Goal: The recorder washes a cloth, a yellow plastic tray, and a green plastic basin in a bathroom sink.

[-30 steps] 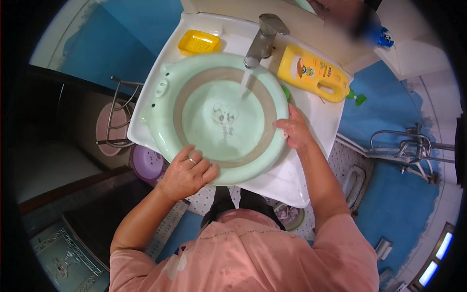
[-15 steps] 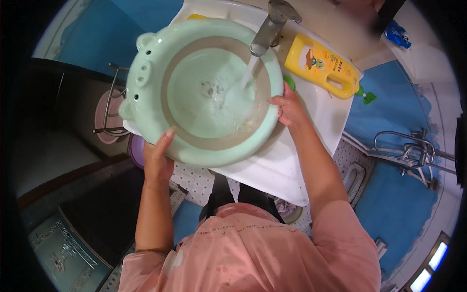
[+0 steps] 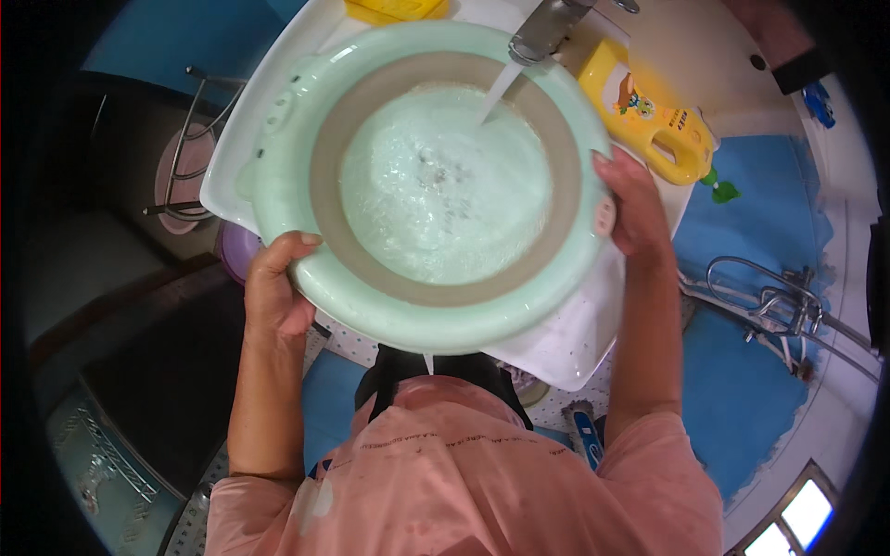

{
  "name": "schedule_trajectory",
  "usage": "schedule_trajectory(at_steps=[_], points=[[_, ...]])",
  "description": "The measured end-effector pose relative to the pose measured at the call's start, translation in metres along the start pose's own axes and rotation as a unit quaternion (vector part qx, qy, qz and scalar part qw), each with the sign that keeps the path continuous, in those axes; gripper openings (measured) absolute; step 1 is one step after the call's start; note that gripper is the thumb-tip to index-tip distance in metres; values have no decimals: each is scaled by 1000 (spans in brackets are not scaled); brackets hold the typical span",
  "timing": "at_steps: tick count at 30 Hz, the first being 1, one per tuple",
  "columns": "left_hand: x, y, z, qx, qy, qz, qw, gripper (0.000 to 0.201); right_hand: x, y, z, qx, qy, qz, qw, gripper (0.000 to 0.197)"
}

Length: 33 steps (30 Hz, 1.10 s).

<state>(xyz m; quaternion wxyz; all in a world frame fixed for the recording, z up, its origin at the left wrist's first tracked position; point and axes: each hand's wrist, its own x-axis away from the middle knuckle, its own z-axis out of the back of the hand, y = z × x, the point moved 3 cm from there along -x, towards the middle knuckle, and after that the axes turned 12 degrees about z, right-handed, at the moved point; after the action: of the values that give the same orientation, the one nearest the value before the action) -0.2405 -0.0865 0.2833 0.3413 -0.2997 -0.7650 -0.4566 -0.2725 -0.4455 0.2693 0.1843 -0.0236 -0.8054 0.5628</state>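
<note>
A round mint-green washbasin (image 3: pixel 436 324) with a grey-brown inner band sits over the white sink, with rippling water in it. My left hand (image 3: pixel 280 284) grips its near-left rim, thumb on top and fingers hidden beneath. At the right rim my right hand (image 3: pixel 633 202) holds on the same way, beside a small pinkish oval on the edge. From the metal faucet (image 3: pixel 547 32) a stream of water runs into the basin near its far right side. Raised bumps and dark dots show on the basin's left rim.
A yellow bottle (image 3: pixel 640 116) with a green pump lies on the right of the white sink counter (image 3: pixel 575 347). Something yellow (image 3: pixel 394 9) is at the far edge. A metal rack (image 3: pixel 190 148) stands left; shower fittings (image 3: pixel 783 301) are at the right.
The basin has moved right and nearer to me, its tilt changed so it looks more level. Both hands have kept their grip. The water inside looks more stirred.
</note>
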Motion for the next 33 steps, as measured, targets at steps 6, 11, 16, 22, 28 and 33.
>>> schedule_trajectory(at_steps=[6,11,16,22,28,33], points=[[-4,-22,-1,55,-32,89,994,48,-23,-72,-2,347,82,88,930,47],[-9,-31,0,31,-39,76,996,46,-72,-99,-33,322,88,285,899,49],[-9,-28,5,52,-68,49,995,51,-83,-99,-46,186,59,238,952,47],[2,-11,19,35,-15,-26,999,47,-93,-104,-49,228,115,239,937,38],[33,18,47,28,41,-98,994,45,-92,-79,-41,141,159,213,954,38],[67,38,71,28,29,-142,989,45,-84,-69,-40,104,150,203,962,36]])
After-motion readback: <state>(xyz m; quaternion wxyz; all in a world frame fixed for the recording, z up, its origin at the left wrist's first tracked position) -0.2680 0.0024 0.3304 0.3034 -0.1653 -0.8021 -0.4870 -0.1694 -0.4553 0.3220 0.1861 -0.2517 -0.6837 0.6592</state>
